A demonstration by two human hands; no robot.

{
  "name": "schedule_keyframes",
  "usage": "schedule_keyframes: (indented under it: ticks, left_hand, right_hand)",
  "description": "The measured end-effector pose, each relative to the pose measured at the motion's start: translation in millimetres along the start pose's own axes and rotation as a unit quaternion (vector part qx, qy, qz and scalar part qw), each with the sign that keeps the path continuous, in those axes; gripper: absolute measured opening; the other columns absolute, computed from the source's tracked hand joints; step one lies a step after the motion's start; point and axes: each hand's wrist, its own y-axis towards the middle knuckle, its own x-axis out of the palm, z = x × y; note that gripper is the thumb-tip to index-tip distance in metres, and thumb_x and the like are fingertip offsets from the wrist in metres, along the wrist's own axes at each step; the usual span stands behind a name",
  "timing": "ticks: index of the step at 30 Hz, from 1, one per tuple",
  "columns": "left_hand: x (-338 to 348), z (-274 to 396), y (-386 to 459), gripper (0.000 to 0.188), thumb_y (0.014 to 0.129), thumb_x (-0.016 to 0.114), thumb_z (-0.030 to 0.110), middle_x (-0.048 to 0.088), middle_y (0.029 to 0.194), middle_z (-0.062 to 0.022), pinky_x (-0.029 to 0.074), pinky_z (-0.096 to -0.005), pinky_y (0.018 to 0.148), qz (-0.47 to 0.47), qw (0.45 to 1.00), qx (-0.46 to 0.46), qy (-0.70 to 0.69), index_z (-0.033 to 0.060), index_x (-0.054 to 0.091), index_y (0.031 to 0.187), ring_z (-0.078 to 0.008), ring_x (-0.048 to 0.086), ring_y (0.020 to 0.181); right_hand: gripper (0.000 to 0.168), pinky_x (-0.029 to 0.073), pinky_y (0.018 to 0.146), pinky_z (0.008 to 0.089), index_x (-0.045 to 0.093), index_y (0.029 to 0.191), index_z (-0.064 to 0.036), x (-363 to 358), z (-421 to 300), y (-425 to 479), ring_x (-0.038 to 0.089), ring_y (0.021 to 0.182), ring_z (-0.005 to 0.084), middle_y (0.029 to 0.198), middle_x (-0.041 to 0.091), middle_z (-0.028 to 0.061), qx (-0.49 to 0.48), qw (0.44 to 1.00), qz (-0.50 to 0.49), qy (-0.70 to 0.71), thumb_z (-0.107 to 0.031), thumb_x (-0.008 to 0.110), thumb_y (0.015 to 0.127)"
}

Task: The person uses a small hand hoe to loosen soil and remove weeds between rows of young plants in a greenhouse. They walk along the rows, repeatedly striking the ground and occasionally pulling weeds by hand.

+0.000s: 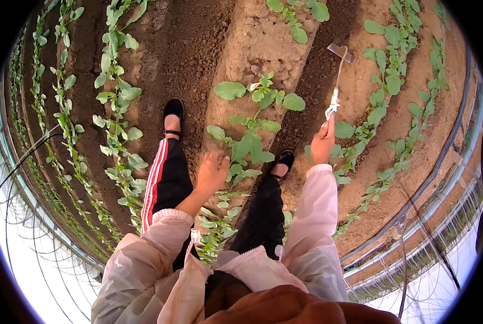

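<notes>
My right hand (323, 142) grips the white-wrapped handle of a small hand hoe (338, 75). Its thin bent shank leads up to a flat metal blade (341, 53), over the soil at the edge of the right-hand bed. Left of the middle plants, my left hand (214, 171) hangs with its fingers loosely curled; the palm is hidden, so I cannot tell whether anything is in it. Just to its right grows a broad-leaved seedling (247, 146). Farther up the same raised bed stands another leafy seedling (265, 95), with a pale dry bit among its leaves.
My feet in black shoes (174, 108) stand on either side of the middle bed (241, 60). Rows of seedlings (118, 93) run along the left, and more plants (391, 77) along the right. A dark hose (448, 152) lies near the greenhouse's right edge.
</notes>
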Motion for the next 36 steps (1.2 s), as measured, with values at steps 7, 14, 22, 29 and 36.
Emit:
schedule_keyframes:
  ticks: [7, 14, 22, 29, 36]
  left_hand:
    - [-38, 20, 3, 0.032, 0.093, 0.063, 0.026, 0.062, 0.112, -0.0211, 0.051, -0.0441, 0.085, -0.001, 0.998, -0.043, -0.041, 0.0016, 0.062, 0.114, -0.0356, 0.064, 0.098]
    - [-84, 16, 20, 0.032, 0.093, 0.063, 0.025, 0.061, 0.111, -0.0227, 0.051, -0.0458, 0.085, 0.026, 0.991, -0.055, -0.117, -0.0004, 0.062, 0.111, -0.0397, 0.063, 0.097]
    - [-136, 22, 33, 0.027, 0.093, 0.063, 0.024, 0.062, 0.107, -0.0218, 0.05, -0.0462, 0.082, 0.005, 0.978, -0.097, -0.187, 0.0014, 0.064, 0.107, -0.0386, 0.063, 0.094]
    - [-153, 23, 49, 0.027, 0.093, 0.062, 0.024, 0.063, 0.105, -0.0212, 0.05, -0.0459, 0.083, 0.005, 0.975, -0.088, -0.205, 0.0019, 0.065, 0.108, -0.038, 0.064, 0.095]
    - [-171, 32, 71, 0.03, 0.093, 0.063, 0.024, 0.063, 0.106, -0.0206, 0.05, -0.0459, 0.085, 0.033, 0.971, -0.085, -0.221, -0.0012, 0.064, 0.109, -0.0392, 0.063, 0.097]
  right_hand:
    - [0.051, 0.032, 0.049, 0.0232, 0.034, 0.156, -0.015, 8, -179, 9, 0.036, 0.057, 0.0042, 0.07, 0.038, -0.0051, 0.047, 0.985, -0.072, 0.146, -0.013, 0.041, 0.106]
    - [0.043, 0.047, 0.073, 0.0343, 0.05, 0.145, -0.009, 177, -295, 90, 0.059, 0.081, 0.0171, 0.106, 0.068, 0.0148, 0.008, 0.968, -0.208, 0.144, -0.014, 0.046, 0.102]
    - [0.039, 0.047, 0.061, 0.037, 0.059, 0.135, -0.008, 309, -385, 301, 0.065, 0.07, 0.0238, 0.08, 0.07, 0.0113, 0.012, 0.984, -0.172, 0.032, -0.019, 0.048, 0.1]
    - [0.048, 0.049, 0.083, 0.0447, 0.037, 0.152, -0.007, 310, -323, 112, 0.065, 0.092, 0.0383, 0.11, 0.068, 0.0258, -0.11, 0.984, -0.141, -0.016, -0.012, 0.04, 0.104]
    - [0.049, 0.052, 0.082, 0.0415, 0.038, 0.152, -0.01, 276, -306, -14, 0.066, 0.097, 0.0378, 0.12, 0.064, 0.0269, -0.149, 0.974, -0.169, 0.021, -0.01, 0.041, 0.103]
